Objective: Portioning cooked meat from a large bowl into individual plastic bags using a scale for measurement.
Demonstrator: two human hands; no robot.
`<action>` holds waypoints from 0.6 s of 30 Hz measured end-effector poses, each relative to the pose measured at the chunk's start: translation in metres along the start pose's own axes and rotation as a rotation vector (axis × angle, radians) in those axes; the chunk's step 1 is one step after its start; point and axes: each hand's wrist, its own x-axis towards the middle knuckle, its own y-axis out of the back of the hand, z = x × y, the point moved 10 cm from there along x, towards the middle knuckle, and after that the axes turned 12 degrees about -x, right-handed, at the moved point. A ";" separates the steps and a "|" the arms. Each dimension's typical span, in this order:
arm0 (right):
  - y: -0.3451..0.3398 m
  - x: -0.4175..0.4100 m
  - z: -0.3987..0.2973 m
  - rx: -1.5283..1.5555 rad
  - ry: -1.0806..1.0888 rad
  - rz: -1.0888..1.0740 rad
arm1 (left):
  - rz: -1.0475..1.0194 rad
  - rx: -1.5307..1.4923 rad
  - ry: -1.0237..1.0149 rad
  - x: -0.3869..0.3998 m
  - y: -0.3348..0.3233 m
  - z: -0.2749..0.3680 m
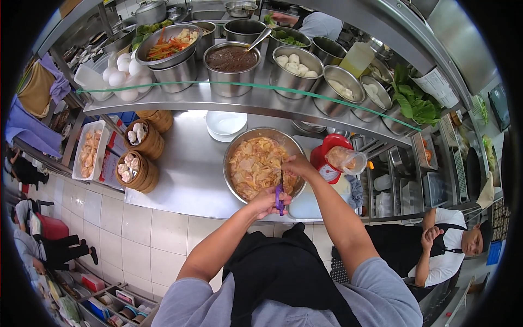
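A steel mixing bowl [292, 145] of sliced raw meat [251, 163] in an orange-tinted marinade stands on the counter before me. My left hand [267, 202], at the bowl's near edge, grips the purple handles of a pair of scissors [280, 200]. The scissor blades point away from me over the meat. At the bowl's right side, my right hand [298, 165] has its fingers pinched together beside the blade tips. Whether those fingers hold a piece of meat or the blades is too small to tell.
Right of the bowl, a red kitchen scale [328, 172] bears a clear plastic container [347, 159] of food. A white board [306, 206] lies nearby. Bamboo steamers [148, 175] stand left, white plates [226, 122] behind. Steel pots [233, 79] line the overhead shelf [184, 98]. A co-worker [441, 245] stands at right.
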 end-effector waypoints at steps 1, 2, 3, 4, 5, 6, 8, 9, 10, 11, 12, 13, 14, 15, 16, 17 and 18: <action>0.000 -0.001 -0.004 -0.082 0.023 0.016 | -0.020 -0.088 0.034 -0.001 0.002 0.000; -0.001 -0.003 -0.007 -0.083 0.025 0.014 | -0.041 -0.175 0.068 -0.001 0.002 -0.002; 0.000 -0.003 -0.012 -0.121 0.082 0.025 | -0.042 -0.175 0.068 -0.001 -0.001 -0.001; 0.000 -0.004 -0.018 -0.159 0.139 0.037 | -0.026 -0.084 0.031 0.000 -0.002 0.002; 0.002 -0.005 -0.017 -0.159 0.139 0.037 | -0.010 0.006 -0.007 0.000 -0.004 0.006; 0.007 -0.008 -0.022 -0.194 0.168 0.078 | -0.009 0.006 -0.008 -0.001 -0.004 0.005; 0.011 -0.012 -0.030 -0.228 0.198 0.117 | 0.024 0.001 -0.034 -0.004 -0.002 0.005; 0.013 -0.013 -0.029 -0.234 0.196 0.126 | 0.024 0.002 -0.034 -0.005 -0.003 0.006; 0.014 -0.013 -0.027 -0.240 0.195 0.136 | 0.011 -0.003 -0.033 -0.007 -0.006 0.006; 0.013 -0.014 -0.027 -0.239 0.196 0.136 | -0.002 -0.008 -0.031 -0.008 -0.008 0.007; 0.014 -0.016 -0.030 -0.254 0.244 0.163 | -0.003 -0.007 -0.031 -0.007 -0.007 0.009; 0.015 -0.018 -0.033 -0.270 0.293 0.190 | -0.019 -0.063 -0.010 -0.004 -0.006 0.011; 0.015 -0.017 -0.032 -0.269 0.292 0.192 | -0.035 -0.118 0.011 -0.002 -0.006 0.011; 0.010 -0.016 -0.034 -0.258 0.309 0.168 | -0.034 -0.116 0.012 -0.001 -0.006 0.010; 0.008 -0.015 -0.035 -0.247 0.326 0.144 | -0.024 -0.078 -0.019 0.000 -0.005 0.011; 0.009 -0.015 -0.035 -0.244 0.326 0.145 | -0.016 -0.040 -0.049 0.001 -0.004 0.014; 0.010 -0.014 -0.031 -0.224 0.294 0.134 | -0.015 -0.037 -0.046 -0.001 -0.006 0.014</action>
